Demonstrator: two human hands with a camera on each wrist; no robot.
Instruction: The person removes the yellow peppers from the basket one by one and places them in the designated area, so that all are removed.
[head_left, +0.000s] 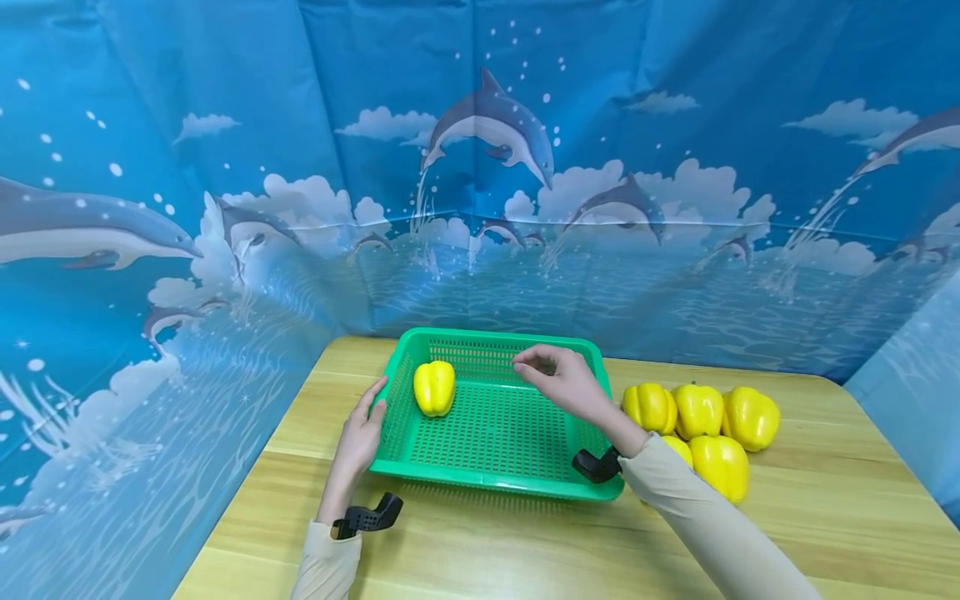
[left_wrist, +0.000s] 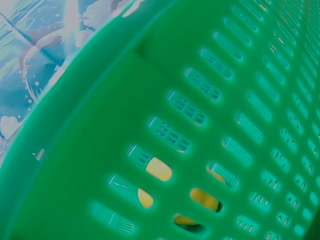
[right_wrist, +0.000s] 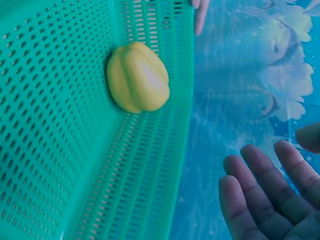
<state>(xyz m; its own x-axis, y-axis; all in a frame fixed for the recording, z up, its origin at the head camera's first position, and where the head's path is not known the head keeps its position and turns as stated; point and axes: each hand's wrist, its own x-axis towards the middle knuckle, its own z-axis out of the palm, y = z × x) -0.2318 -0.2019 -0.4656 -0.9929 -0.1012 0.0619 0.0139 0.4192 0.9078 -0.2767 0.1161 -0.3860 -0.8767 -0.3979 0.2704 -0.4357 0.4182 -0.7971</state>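
Observation:
A green plastic basket (head_left: 498, 482) with slotted walls stands on the table. One yellow bell pepper (head_left: 434, 388) lies inside it near the left wall; the right wrist view shows the same pepper (right_wrist: 138, 77) against the basket's wall. My left hand (head_left: 358, 439) rests against the left rim, its fingers straight along the outside. Above the right half of the basket hovers my right hand (head_left: 561, 379), fingers loosely bent and holding nothing. The left wrist view is mostly filled by the basket's side wall (left_wrist: 95, 125), with yellow showing through the slots.
Several more yellow bell peppers (head_left: 720, 467) sit grouped on the wooden table (head_left: 825, 492), right of the basket and partly behind my right forearm. A blue curtain (head_left: 480, 275) printed with dolphins hangs behind and beside the table.

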